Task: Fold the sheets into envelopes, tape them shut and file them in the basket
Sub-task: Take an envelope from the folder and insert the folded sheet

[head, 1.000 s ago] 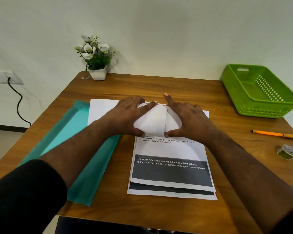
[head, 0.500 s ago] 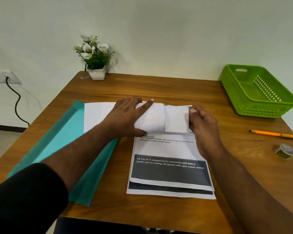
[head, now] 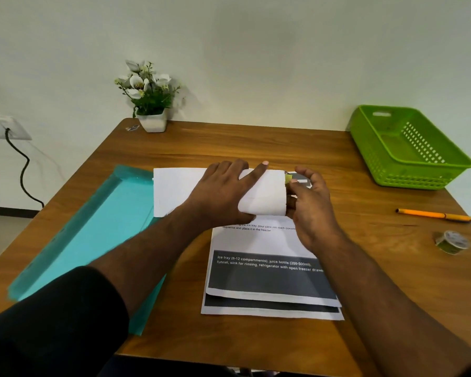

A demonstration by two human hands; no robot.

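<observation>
Left hand (head: 223, 194) lies flat, fingers straight and spread, on the folded white paper sheet (head: 264, 197) at frame centre; judged purpose: pinning the fold so it cannot spring open. Right hand (head: 309, 202) sits at the sheet's right edge, fingers curled round that edge, pinching the flap; a printed dark and yellow-green patch shows just above the thumb. Judged step: turning in the right side flap of the envelope; taping and filing not yet done.

The folded sheet rests across the top of a stack of printed white sheets with dark grey bands (head: 272, 281), lower centre. At least two sheets visible by their offset bottom edges; exact count cannot be told.

Counts, rest of the brown wooden tabletop (head: 256, 142):
- one green perforated plastic basket (head: 411, 148), upper right, nothing visible inside, well apart from the hands
- one small roll of clear tape (head: 452, 242), right edge, near the pen, within reach for sealing
- one orange pen (head: 433, 214), right
- one teal plastic folder (head: 93, 232), left, partly under the white sheet
- one white pot of artificial white flowers (head: 148, 99), upper left by the wall
</observation>
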